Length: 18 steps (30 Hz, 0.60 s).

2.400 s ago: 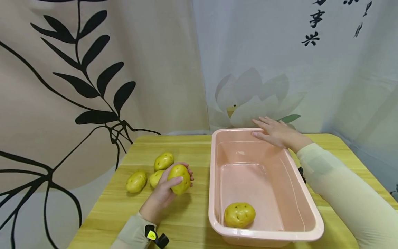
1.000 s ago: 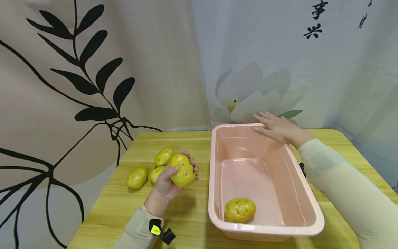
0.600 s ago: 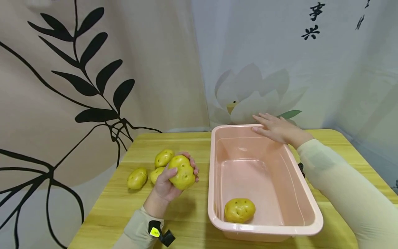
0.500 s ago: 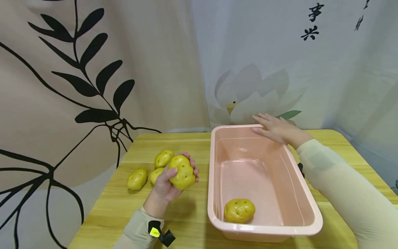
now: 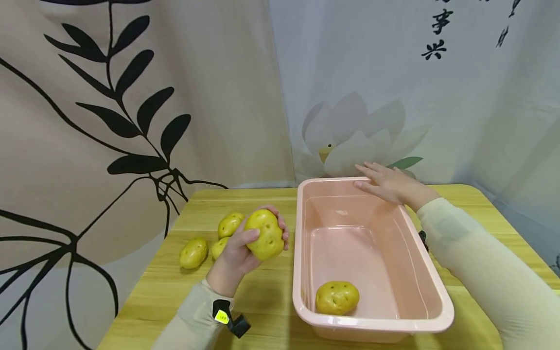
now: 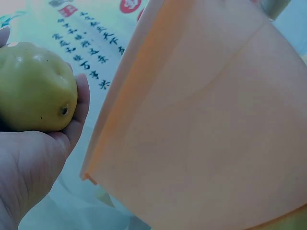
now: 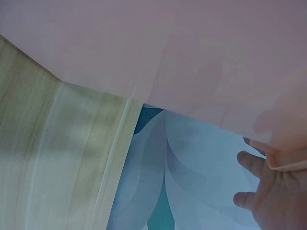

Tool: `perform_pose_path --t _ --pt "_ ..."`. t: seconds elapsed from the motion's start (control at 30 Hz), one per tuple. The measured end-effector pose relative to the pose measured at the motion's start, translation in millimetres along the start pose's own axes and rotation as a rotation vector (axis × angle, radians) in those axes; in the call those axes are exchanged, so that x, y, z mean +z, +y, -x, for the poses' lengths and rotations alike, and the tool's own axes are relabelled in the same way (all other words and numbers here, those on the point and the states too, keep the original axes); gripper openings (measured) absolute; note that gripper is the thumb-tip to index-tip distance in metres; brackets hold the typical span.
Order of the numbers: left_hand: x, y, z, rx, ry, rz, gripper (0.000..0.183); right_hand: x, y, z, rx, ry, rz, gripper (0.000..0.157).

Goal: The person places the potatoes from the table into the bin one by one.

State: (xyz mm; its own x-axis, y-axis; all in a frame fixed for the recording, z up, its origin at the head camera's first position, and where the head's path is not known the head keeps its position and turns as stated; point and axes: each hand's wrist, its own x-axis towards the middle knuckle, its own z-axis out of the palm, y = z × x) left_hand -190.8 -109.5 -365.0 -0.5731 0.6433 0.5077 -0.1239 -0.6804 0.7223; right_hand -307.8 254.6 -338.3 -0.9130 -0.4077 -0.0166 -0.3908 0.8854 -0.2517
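Note:
My left hand (image 5: 238,253) grips a yellow potato (image 5: 265,235), thumb over its near side and fingers around the far side. It holds the potato above the table, left of a pink plastic basin (image 5: 372,323). The left wrist view shows the same potato (image 6: 36,88) in the palm, beside the basin's outer wall (image 6: 201,120). My right hand (image 5: 389,183) rests on the basin's far right corner, fingers extended over the rim. Inside the basin, near its front end, lies another potato (image 5: 337,297).
Three more potatoes lie on the left of the wooden table (image 5: 175,306): one to the left (image 5: 193,253), one behind (image 5: 230,224), and one partly hidden by my left hand (image 5: 219,248). A printed curtain (image 5: 227,97) hangs behind the table.
My left hand has carried the potato a little to the right and away from the loose potatoes, toward the basin. The right hand stays on the rim, and the basin's potato has not moved.

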Motion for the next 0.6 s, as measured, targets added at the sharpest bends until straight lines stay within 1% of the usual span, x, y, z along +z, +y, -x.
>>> perform_pose_path --t 0.33,0.6 --pt "7.9 4.6 -18.4 -0.045 -0.002 -0.045 0.038 0.2 1 -1 0.004 0.007 0.008 0.073" --pt "14.9 4.7 -34.6 -0.080 -0.022 -0.078 0.038 1.8 4 -4 -0.009 0.017 0.023 0.072"
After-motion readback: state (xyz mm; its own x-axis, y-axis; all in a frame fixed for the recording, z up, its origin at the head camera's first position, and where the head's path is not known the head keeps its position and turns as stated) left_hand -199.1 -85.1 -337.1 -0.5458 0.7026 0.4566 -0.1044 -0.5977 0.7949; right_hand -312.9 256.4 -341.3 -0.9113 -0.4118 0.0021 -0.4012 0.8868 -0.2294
